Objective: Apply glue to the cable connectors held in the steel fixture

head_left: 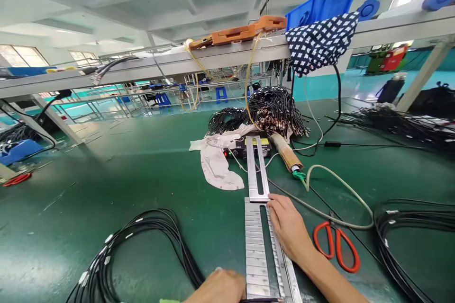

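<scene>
My right hand [289, 227] lies on the right rail of a long slotted metal fixture [256, 246] on the green bench, fingers stretched forward and flat, holding nothing. A second, narrower metal frame [257, 170] continues the fixture away from me. My left hand [220, 286] is at the bottom edge beside the fixture's left side, next to a bundle of black cables [142, 241]; its fingers are curled under, and what they hold, if anything, is hidden.
Red-handled scissors [337, 245] lie right of my right hand. A grey cord [337, 189] runs from a wooden-handled tool [287, 154]. White cloth [216, 163], black cable heaps [273, 109], more cables [415, 227] at right. An overhead shelf [227, 54] carries orange tools, a blue bin, and a dotted cloth.
</scene>
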The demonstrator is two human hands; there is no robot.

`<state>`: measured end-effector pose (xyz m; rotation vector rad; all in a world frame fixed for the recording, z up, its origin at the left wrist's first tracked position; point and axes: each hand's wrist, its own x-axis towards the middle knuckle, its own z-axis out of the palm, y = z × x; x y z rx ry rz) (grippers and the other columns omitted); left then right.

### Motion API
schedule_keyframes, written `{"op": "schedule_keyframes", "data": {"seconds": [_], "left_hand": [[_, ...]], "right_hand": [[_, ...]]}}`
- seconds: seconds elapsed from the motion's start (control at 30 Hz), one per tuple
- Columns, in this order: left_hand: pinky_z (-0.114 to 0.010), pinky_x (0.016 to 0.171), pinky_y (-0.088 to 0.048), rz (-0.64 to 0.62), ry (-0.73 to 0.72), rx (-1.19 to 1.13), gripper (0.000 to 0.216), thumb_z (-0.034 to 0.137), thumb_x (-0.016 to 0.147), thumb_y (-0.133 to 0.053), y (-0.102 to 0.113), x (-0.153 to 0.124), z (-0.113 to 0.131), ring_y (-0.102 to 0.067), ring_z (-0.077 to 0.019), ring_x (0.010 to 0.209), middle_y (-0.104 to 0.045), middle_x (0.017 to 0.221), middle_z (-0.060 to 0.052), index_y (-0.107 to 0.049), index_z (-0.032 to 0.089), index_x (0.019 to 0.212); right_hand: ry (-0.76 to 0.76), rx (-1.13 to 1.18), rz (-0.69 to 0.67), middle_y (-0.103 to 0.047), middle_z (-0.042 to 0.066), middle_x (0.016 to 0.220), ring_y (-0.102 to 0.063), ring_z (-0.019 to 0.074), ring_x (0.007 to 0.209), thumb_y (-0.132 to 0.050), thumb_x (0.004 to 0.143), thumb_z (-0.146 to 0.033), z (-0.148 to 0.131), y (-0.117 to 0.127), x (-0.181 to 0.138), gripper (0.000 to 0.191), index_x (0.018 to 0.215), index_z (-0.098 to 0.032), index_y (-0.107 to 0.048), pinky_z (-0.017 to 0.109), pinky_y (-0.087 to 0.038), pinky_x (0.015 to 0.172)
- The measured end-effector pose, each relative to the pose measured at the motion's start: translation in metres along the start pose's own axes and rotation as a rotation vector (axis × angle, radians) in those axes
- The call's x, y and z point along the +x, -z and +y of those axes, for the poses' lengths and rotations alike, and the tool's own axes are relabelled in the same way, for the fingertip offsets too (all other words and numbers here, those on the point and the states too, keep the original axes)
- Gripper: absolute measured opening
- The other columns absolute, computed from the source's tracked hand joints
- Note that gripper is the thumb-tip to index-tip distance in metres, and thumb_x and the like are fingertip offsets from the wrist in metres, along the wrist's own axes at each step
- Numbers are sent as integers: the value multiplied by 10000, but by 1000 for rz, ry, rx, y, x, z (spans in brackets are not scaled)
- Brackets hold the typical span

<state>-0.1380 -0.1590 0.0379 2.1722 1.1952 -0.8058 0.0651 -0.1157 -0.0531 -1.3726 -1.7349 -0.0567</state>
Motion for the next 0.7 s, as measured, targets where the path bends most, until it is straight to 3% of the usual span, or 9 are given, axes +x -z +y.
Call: {"op": "schedule_keyframes", "data": {"seconds": [0.1, 0.23, 0.3, 0.43, 0.6, 0.7], "left_hand": [[-292, 709, -468, 91, 13, -39, 345, 13, 765, -481, -6, 5, 6, -673, -278, 873, -713, 950, -126, -600, 109, 1075], [-245, 576, -412, 115, -125, 31, 89, 96, 727, -592, -11, 16, -5, -636, -215, 657, -671, 694, -42, -631, 173, 748], [-230, 534, -373, 132, -223, 68, 88, 142, 717, -642, -15, 23, -15, -591, -178, 584, -627, 616, -8, -600, 184, 652], [-218, 551, -355, 227, -331, 72, 133, 273, 780, -676, -29, 31, -29, -571, -156, 610, -656, 696, -3, -614, 186, 700], [-220, 586, -347, 61, -116, 87, 65, 125, 824, -594, -47, 28, -17, -619, -183, 736, -712, 899, -67, -636, 168, 847], [-242, 575, -341, 104, -41, -1, 85, 90, 819, -557, -50, 24, -6, -595, -190, 683, -676, 796, -54, -600, 163, 822]], "right_hand": [[-2, -2, 0, -635, 132, 1074, -578, 237, 1010, -361, 947, -111, 0, -1, -1, 264, 895, -157, -616, 412, -529, 867], [8, -11, -3, -639, 124, 1067, -580, 228, 1002, -368, 941, -102, -2, 1, 0, 256, 900, -156, -616, 398, -534, 857], [6, -14, -9, -640, 120, 1065, -583, 224, 999, -374, 937, -98, -2, 3, 1, 252, 897, -157, -616, 388, -535, 855], [-12, -12, -29, -642, 115, 1083, -581, 222, 1018, -374, 933, -93, -2, 4, 2, 258, 893, -164, -619, 391, -526, 878], [-34, 2, -43, -642, 116, 1102, -572, 228, 1031, -363, 930, -98, -1, 4, 1, 270, 910, -169, -624, 419, -517, 897], [-34, 1, -48, -637, 117, 1107, -564, 227, 1040, -358, 934, -102, -1, 4, 1, 270, 921, -160, -621, 419, -512, 907]]}}
